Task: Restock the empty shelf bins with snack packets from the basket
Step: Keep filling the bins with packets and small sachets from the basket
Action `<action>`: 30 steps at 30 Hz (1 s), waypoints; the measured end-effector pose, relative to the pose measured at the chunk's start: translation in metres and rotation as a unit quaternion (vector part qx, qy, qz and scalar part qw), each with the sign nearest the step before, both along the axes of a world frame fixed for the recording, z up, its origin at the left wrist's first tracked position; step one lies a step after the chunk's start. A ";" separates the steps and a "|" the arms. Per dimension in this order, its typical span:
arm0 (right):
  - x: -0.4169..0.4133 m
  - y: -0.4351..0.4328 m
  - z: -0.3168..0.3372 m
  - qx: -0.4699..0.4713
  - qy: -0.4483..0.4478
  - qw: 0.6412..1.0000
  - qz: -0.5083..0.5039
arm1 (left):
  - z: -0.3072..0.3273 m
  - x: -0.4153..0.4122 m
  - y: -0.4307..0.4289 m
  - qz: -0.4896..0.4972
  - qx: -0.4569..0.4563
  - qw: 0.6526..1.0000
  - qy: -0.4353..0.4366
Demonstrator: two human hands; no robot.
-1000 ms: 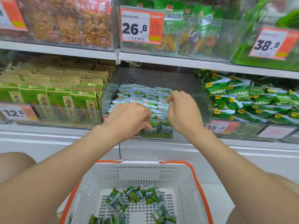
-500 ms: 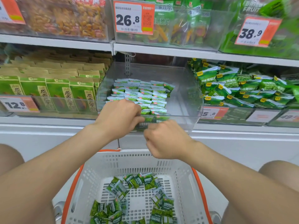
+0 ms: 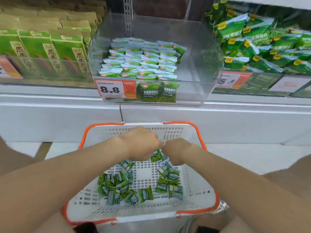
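Observation:
The white basket with orange handles stands on the floor in front of me, with several small green snack packets loose on its bottom. Both my hands are down inside its far end, knuckles up and nearly touching. My left hand has its fingers curled on an upright green packet that shows between the two hands. My right hand points down onto packets at the right; its fingers are hidden. On the shelf above, the clear bin holds neat rows of the same packets in its left part.
An orange 8.8 price tag is on the bin's front. Green and brown boxes fill the bin to the left, larger green bags the bin to the right. A white shelf base runs behind the basket.
Both hands have come down from the clear bin into the basket, the right one first. My view has tilted down, so the upper shelf is out of sight.

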State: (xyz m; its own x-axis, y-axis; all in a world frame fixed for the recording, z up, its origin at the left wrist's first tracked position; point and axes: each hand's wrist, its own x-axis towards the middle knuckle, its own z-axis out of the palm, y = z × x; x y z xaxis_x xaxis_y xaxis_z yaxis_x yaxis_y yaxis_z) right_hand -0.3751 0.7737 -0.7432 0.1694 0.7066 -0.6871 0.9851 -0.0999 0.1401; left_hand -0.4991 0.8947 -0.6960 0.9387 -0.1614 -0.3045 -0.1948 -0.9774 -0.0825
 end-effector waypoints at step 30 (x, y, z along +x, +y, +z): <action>-0.007 -0.003 -0.112 0.334 0.321 0.768 -0.443 | -0.071 0.011 0.026 0.239 -0.157 0.943 0.172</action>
